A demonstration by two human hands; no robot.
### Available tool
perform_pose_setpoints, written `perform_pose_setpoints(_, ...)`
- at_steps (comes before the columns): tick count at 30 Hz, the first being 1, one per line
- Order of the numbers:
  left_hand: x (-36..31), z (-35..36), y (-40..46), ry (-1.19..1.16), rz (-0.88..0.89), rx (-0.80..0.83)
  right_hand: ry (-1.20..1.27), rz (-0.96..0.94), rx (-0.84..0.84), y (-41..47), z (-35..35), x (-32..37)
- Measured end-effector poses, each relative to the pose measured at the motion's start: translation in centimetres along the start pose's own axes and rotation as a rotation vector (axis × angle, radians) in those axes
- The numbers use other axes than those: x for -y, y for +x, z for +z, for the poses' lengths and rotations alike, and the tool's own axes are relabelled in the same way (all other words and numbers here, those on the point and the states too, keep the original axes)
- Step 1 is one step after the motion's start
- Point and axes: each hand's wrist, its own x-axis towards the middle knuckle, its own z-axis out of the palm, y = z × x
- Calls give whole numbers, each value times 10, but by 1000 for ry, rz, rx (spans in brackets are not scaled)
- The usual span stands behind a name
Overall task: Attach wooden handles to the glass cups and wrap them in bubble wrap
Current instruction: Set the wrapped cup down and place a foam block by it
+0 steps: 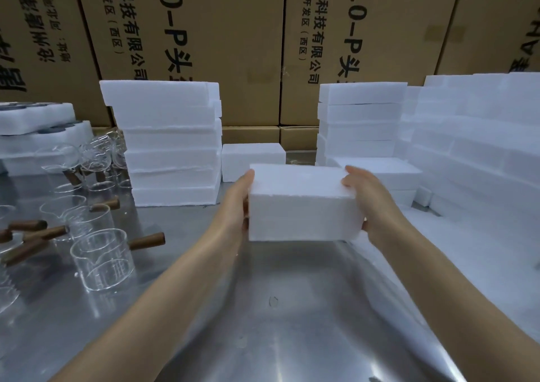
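White foam block (304, 203) sits clasped between your two hands above the steel table (263, 323): your left hand (238, 199) grips its left end, your right hand (365, 200) curls fingers over its right end. Left of your left fingers stand several glass cups (102, 260) with wooden handles (147, 241), too overlapped to count; two foam stacks (172, 145) rise beyond.

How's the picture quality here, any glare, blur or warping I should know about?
Head view: bright glare streaks across the metal table; the white foam block held by the left hand and right hand is nearly blown out; wide-angle lens bows the cardboard boxes; glass cups look slightly soft.
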Motion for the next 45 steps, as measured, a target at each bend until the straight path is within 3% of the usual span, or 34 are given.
perform_pose_setpoints(6,-31,57,38,-41,101,135,8,-103,-105,55,-45,59)
perform_pose_setpoints(12,-24,110,80,-70,158,316,-95,-33,-196,109,-85,66)
perform_pose_setpoints(24,5,155,135,-4,89,277,-303,12,-213,158,-108,57)
perform_pose_setpoints(29,11,160,131,126,97,271,-617,-169,-320,160,-104,45)
perform_pose_setpoints(34,29,163,128,408,318,169,-858,-541,-560,150,-94,43)
perform_pose_setpoints(38,34,166,126,438,393,114,-981,-831,-521,140,-78,30)
perform_pose_setpoints(45,34,172,125,441,381,118,-952,-823,-469,143,-68,19)
